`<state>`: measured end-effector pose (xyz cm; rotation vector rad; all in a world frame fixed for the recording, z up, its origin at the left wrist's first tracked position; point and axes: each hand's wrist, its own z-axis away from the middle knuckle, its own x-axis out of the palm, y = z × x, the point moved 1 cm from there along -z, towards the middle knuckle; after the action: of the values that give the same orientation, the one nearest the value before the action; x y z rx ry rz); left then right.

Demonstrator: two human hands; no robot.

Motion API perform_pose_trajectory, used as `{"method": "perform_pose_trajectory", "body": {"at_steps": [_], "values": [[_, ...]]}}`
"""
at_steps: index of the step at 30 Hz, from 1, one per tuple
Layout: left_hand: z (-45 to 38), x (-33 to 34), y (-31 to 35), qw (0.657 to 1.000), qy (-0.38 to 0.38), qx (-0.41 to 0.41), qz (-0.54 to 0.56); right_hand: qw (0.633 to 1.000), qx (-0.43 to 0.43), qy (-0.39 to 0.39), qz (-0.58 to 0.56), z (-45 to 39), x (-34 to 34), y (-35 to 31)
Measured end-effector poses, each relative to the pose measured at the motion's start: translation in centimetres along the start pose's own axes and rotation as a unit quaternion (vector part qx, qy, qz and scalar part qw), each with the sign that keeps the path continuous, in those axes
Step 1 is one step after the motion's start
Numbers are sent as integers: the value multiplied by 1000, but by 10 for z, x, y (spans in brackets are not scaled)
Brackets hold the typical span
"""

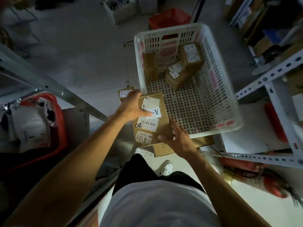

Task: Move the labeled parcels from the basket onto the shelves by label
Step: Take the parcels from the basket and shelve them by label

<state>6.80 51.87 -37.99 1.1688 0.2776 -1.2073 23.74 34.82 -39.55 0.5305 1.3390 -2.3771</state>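
Observation:
I hold a brown cardboard parcel (151, 126) with a white label starting "A-" in front of me, just outside the near left corner of the white perforated basket (218, 89). My left hand (132, 105) grips its far left edge, thumb lying across the label. My right hand (177, 140) grips its near right corner from below. Inside the basket lie several brown parcels: one labeled "A-1" (176, 77), a taller one with a white label (191, 57) at the back, and a plain stack (150, 67) at the left wall.
A small labeled parcel (124, 94) lies on the floor left of the basket; flat cardboard (165, 149) lies under my hands. White metal shelving (268, 79) stands at the right, a grey shelf frame (54, 89) at the left, a red basket (62, 133) with bags beside it.

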Motion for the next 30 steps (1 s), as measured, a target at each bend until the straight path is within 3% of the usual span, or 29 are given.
{"method": "perform_pose_trajectory", "body": {"at_steps": [2, 5, 8, 10, 12, 17, 20, 23, 25, 27, 30], "values": [[-2, -4, 2, 1000, -22, 13, -7, 999, 43, -13, 16, 9, 7, -4], [4, -9, 1, 998, -3, 40, -57, 992, 101, 79, 17, 13, 10, -1], [9, -10, -11, 992, -1, 41, -123, 962, 166, 169, -133, 13, 4, 4], [16, -6, -16, 991, -7, 41, -127, 935, 151, 214, -238, 13, 4, 6], [25, 0, -18, 992, -10, 46, -121, 936, 131, 211, -251, 12, 5, 4], [19, -3, -28, 992, -65, 23, -107, 954, 51, 111, -274, 18, 17, -1], [8, -9, -25, 986, -73, 51, -141, 945, 54, 163, -279, 17, 23, -3], [8, -9, -18, 989, -43, 80, -120, 918, 135, 282, -245, 8, 28, 0], [12, -6, -9, 989, -30, 70, -127, 889, 197, 315, -268, 2, 34, -1], [16, 1, -4, 984, -36, 52, -167, 895, 194, 308, -257, 0, 39, -5], [26, 24, -9, 987, -67, 52, -138, 936, 105, 248, -226, 1, 42, -14]]}}
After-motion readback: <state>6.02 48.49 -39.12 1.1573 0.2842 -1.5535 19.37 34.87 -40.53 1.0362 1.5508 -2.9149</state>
